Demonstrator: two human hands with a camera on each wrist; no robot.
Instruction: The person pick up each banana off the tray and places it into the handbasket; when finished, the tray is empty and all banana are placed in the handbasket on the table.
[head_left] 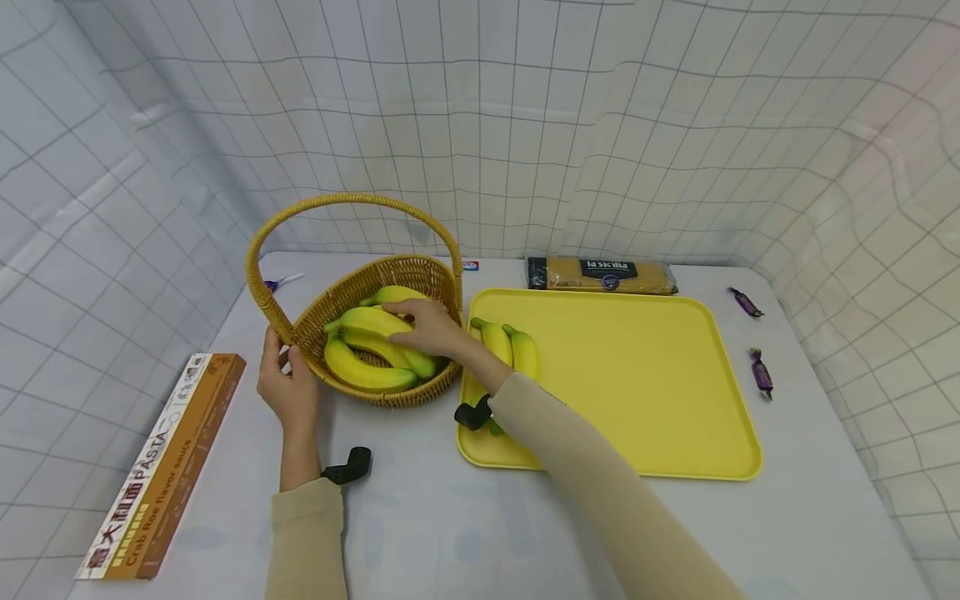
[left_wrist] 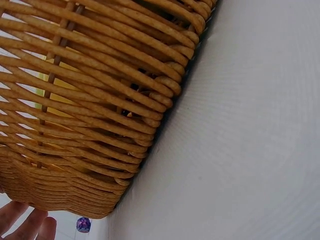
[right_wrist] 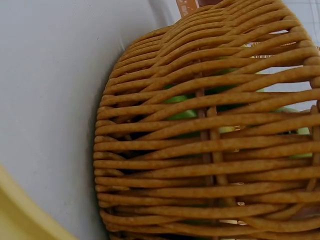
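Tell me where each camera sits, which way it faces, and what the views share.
Head: looks forward and down at the table; both sleeves show, left hand holding the wicker basket, right hand on the bananas.
Left wrist: close against the basket's woven wall; fingers at the bottom corner.
Right wrist: faces the basket wall; no hand visible.
All three share the basket.

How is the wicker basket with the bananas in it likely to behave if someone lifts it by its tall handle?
The wicker basket would probably hold its shape, since its weave looks tight and stiff. It may feel fairly heavy, because several bananas fill it. It could tilt slightly on lifting: the fruit seems piled toward the near side. The left hand holds its rim near the handle's base; the right hand lies on the bananas.
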